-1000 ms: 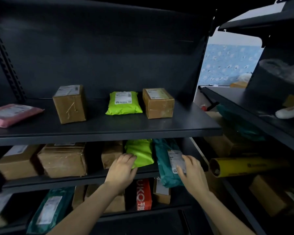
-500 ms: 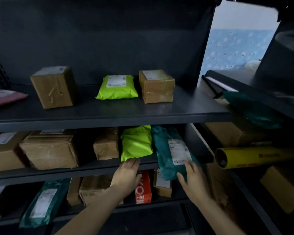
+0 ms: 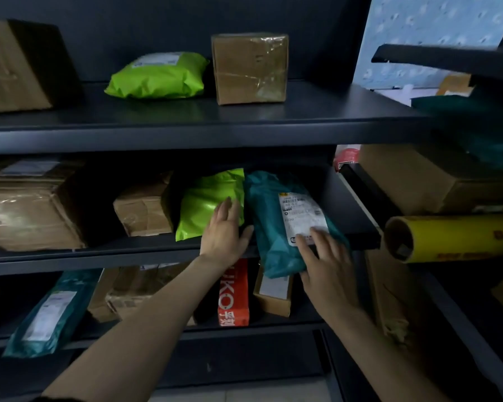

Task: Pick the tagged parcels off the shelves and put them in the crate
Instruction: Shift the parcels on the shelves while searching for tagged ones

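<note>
Head camera looks into dark metal shelving, where a teal plastic mailer bag [image 3: 269, 216] stands tilted on the middle shelf [image 3: 99, 256], its wrinkled lower end hanging over the shelf's front edge. A white printed shipping label [image 3: 301, 216] with a yellow top corner covers much of its face. The right hand [image 3: 327, 268] lies on the bag's lower part, fingers [image 3: 320, 242] straight and slightly spread across the label's bottom edge; whether the thumb hooks under the bag cannot be told. The left hand [image 3: 225, 235] rests flat, fingers together, on a lime-green glossy mailer bag [image 3: 206, 201] that leans just left of the teal one, touching it. A taped brown cardboard box [image 3: 144, 208] sits beside the green bag, and a yellow film roll [image 3: 453, 237] lies off to the right.
</note>
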`<state>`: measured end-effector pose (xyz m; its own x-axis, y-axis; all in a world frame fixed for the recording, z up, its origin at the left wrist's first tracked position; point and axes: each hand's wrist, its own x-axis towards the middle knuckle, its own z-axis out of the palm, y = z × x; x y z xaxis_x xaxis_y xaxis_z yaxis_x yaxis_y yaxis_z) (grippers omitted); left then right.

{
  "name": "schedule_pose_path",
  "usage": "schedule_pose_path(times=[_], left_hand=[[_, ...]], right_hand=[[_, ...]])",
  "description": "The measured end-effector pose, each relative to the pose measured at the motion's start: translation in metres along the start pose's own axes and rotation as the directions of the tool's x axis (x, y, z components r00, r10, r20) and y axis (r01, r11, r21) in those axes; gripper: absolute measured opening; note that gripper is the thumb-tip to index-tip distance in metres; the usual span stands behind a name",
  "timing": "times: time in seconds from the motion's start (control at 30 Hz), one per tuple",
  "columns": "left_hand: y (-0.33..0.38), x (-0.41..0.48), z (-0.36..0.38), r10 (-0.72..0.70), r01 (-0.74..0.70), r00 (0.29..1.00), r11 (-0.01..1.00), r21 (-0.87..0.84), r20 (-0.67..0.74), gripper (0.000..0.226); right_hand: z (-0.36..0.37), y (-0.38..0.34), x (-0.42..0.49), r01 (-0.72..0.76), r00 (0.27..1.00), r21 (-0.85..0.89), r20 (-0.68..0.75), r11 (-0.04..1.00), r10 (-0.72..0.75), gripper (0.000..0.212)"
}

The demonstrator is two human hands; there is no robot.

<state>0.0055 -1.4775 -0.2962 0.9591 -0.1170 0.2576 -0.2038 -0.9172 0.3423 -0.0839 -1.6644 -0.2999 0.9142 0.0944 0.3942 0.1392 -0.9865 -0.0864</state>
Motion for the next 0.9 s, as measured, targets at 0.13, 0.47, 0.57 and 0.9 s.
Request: schedule_pose_path(times=[0.13,0.47,0.57,0.9], left_hand=[[0.002,0.023,-0.004,-0.051,0.047,0.996,0.997,0.068,0.068,0.081],[0.0,0.023,-0.009,-0.095,0.006,0.977,0.905,0.426,0.188,0.047],[-0.005,0.016,-0.014,-0.056,-0.022,0.98,0.925,0.379,0.192,0.044],[-0.011,0.013,-0.028,0.001,-0.098,0.978,0.883,0.459,0.208,0.053]], right_hand=[[0.005,0.004,0.015,-0.033,0.999,-0.001,0.031,0.999,0.033,0.062],[0.01,0.012,0.021,-0.08,0.991,0.0,0.107,0.997,0.08,0.062],[0.009,0.019,0.019,-0.102,0.988,0.018,0.117,0.995,0.099,0.057],[0.0,0.015,0.023,-0.079,0.989,0.004,0.127,0.997,0.077,0.056]])
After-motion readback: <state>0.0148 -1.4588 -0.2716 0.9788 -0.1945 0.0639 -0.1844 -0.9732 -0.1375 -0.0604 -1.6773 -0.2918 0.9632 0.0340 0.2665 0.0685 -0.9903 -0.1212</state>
